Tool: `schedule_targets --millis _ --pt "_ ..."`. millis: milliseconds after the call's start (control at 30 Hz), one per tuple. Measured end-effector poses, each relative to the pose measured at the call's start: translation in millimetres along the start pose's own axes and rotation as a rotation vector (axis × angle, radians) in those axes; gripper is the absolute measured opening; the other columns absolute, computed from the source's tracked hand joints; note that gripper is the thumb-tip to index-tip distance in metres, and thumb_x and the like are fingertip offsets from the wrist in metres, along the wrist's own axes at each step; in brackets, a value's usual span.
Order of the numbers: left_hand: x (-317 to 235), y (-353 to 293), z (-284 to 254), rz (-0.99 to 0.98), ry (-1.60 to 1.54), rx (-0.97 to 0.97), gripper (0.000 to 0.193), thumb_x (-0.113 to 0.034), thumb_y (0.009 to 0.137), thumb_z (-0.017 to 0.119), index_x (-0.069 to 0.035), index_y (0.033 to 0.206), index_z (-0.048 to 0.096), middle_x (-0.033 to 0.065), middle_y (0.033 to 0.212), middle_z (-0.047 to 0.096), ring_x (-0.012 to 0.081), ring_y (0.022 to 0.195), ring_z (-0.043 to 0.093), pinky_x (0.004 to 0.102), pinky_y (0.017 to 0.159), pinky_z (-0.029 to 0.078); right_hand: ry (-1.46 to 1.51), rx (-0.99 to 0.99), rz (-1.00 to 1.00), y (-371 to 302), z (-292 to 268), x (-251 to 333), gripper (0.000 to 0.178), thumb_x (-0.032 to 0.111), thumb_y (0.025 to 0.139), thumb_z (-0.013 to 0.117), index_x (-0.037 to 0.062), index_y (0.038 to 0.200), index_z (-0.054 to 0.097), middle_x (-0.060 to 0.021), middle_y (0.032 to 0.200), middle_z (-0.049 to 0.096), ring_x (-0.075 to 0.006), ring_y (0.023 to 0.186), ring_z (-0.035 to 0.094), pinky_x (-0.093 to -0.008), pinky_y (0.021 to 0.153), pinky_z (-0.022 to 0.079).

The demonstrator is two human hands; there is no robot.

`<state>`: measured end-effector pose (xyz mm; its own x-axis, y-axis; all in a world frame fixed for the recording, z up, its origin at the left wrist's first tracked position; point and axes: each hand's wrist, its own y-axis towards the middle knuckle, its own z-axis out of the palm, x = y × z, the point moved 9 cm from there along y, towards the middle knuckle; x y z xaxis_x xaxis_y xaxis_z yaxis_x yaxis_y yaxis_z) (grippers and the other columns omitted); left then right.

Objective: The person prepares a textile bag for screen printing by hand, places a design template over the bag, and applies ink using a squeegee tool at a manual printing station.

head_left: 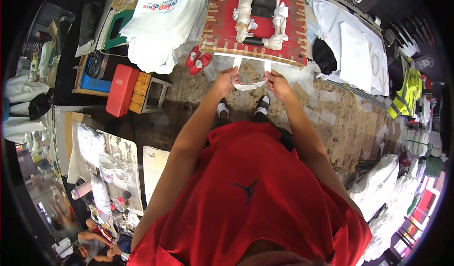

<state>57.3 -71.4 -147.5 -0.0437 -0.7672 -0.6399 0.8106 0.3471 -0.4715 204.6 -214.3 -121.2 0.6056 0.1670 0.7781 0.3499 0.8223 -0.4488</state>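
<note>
My left hand [226, 81] pinches one side of a white fabric strap loop [250, 86], and my right hand [278, 83] pinches the other side. The loop looks like a bag handle. Its two ends run up under the near edge of a red screen-printing frame [220, 22], so what they join is hidden. Brown tape lines the frame's border. On top of it rests a dark tool [263, 6] with two handles wrapped in white, its exact kind unclear.
Left of the frame hangs a thick stack of white printed fabric pieces [156, 34]. Red shoes [198, 64] lie on the floor near a red box [121, 90] on a wooden stool [140, 92]. White sheets [357, 53] cover a right-hand surface. Another person [97, 240] is far lower left.
</note>
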Motion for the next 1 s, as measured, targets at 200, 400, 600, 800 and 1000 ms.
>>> schedule_targets --millis 200,400,600,800,1000 --pt "-9.7 -21.7 34.2 -0.011 0.119 -0.04 0.04 -0.038 0.099 0.06 0.001 0.109 0.061 0.0068 0.081 0.062 0.0239 0.085 0.066 0.0374 0.084 0.053 -0.197 -0.169 0.042 1.7 -12.8 0.7 0.012 0.017 0.095 0.064 0.0096 0.105 0.063 0.0002 0.095 0.067 -0.0078 0.064 0.047 -0.0228 0.057 0.035" --pt "-24.9 -16.4 54.4 -0.064 -0.176 -0.113 0.046 -0.043 0.102 0.053 0.001 0.114 0.058 0.002 0.073 0.054 0.0186 0.07 0.059 0.0331 0.073 0.053 0.115 -0.255 -0.054 8.2 14.3 20.2 0.017 0.011 0.097 0.055 0.0052 0.112 0.06 -0.0026 0.089 0.063 -0.0111 0.072 0.05 -0.0248 0.062 0.038" --pt "-9.8 -6.8 43.2 -0.113 -0.297 -0.024 0.043 -0.045 0.104 0.047 -0.004 0.092 0.053 -0.0051 0.062 0.032 0.0068 0.05 0.024 0.0233 0.046 0.021 0.386 -0.017 0.038 14.3 16.7 17.4 0.017 0.012 0.102 0.047 0.0019 0.113 0.054 0.0014 0.074 0.044 -0.0099 0.062 0.038 -0.0259 0.059 0.036" --pt "-9.5 -9.1 38.1 -0.099 -0.16 -0.078 0.039 -0.041 0.105 0.048 -0.006 0.088 0.053 -0.0068 0.061 0.031 0.0061 0.049 0.024 0.0228 0.045 0.021 0.26 -0.112 0.071 12.6 18.6 15.7 0.014 0.017 0.104 0.048 0.0037 0.105 0.054 0.0028 0.071 0.038 -0.0087 0.059 0.034 -0.0258 0.057 0.033" --pt "-10.9 -2.8 30.5 -0.003 0.038 -0.114 0.036 -0.04 0.102 0.056 -0.011 0.082 0.051 -0.0074 0.06 0.035 0.0048 0.047 0.026 0.0229 0.043 0.021 0.217 -0.119 0.039 17.0 14.6 10.9 0.016 0.021 0.104 0.05 0.0057 0.102 0.056 0.003 0.07 0.044 -0.0098 0.059 0.037 -0.0277 0.057 0.035"
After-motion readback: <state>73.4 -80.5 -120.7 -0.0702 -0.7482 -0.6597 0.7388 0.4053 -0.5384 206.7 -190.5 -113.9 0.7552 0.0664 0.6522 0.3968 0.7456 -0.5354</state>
